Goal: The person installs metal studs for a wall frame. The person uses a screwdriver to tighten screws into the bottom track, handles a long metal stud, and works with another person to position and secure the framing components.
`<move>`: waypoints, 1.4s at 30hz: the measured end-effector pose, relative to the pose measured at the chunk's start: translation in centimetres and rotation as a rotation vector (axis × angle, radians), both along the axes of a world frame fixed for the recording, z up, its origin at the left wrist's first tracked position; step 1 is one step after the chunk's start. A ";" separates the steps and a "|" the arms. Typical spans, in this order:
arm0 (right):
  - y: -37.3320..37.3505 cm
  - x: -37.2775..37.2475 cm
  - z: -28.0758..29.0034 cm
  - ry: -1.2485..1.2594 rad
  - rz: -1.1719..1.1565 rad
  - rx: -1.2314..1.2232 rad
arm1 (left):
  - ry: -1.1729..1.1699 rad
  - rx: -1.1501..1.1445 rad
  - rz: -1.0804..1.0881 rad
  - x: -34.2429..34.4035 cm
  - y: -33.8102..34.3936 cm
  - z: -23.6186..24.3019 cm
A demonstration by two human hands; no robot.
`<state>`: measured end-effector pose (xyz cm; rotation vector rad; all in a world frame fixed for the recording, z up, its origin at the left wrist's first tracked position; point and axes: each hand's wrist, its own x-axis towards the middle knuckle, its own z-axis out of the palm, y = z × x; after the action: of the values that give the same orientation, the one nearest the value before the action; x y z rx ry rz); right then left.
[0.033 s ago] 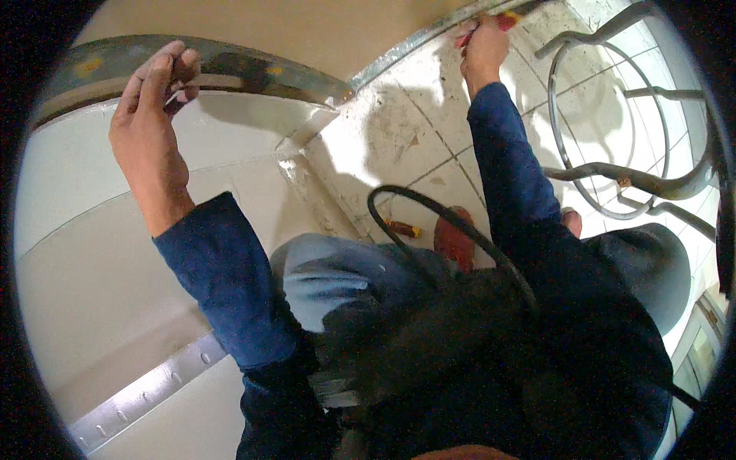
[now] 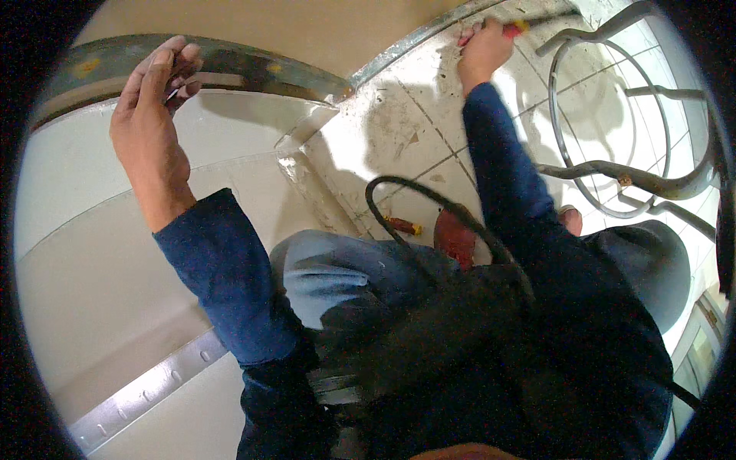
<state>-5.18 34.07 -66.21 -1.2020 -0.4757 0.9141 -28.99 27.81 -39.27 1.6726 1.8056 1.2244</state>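
My left hand [image 2: 153, 130] is raised at the dark metal strip [image 2: 253, 67] along the panel's edge. Its fingers are bent in toward the thumb. Whatever may lie between them is too dark to make out. Far off at the upper right, my right hand [image 2: 486, 55] is closed round the red and yellow handle of a screwdriver [image 2: 517, 29]. A dark, thin shaft runs from it to the right, close over the tiled floor [image 2: 414, 115]. A second red and yellow handle [image 2: 404, 225] lies on the tiles beside my shoe [image 2: 455, 238].
A bent metal tube frame with a ring [image 2: 558, 115] stands at the right. A black cable [image 2: 406, 182] loops up in front of my body. The pale panel [image 2: 100, 245] fills the left, with a slotted metal strip [image 2: 146, 391] on it. Dirt specks the tiles.
My right hand has shifted very slightly and the screwdriver's handle has moved a little right and down. The cable loop sits slightly higher. My left hand has hardly moved.
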 end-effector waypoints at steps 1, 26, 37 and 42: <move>-2.0 -3.5 -1.7 0.065 0.135 -0.037 | -0.051 0.027 -0.041 0.4 0.2 0.0; 2.0 -0.1 -2.5 0.367 0.015 -0.073 | -0.006 0.160 0.094 -1.2 0.7 -1.0; -8.9 -10.5 -5.1 0.446 0.988 -0.601 | 0.025 0.414 0.081 0.6 -1.4 -1.3; -1.8 -3.1 -6.9 0.194 0.387 -0.180 | -0.121 0.496 0.081 -0.1 -2.5 0.2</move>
<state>-8.32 32.22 -73.10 -1.1878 -0.4856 1.4163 -29.05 25.32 -39.11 1.7306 1.5955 1.8846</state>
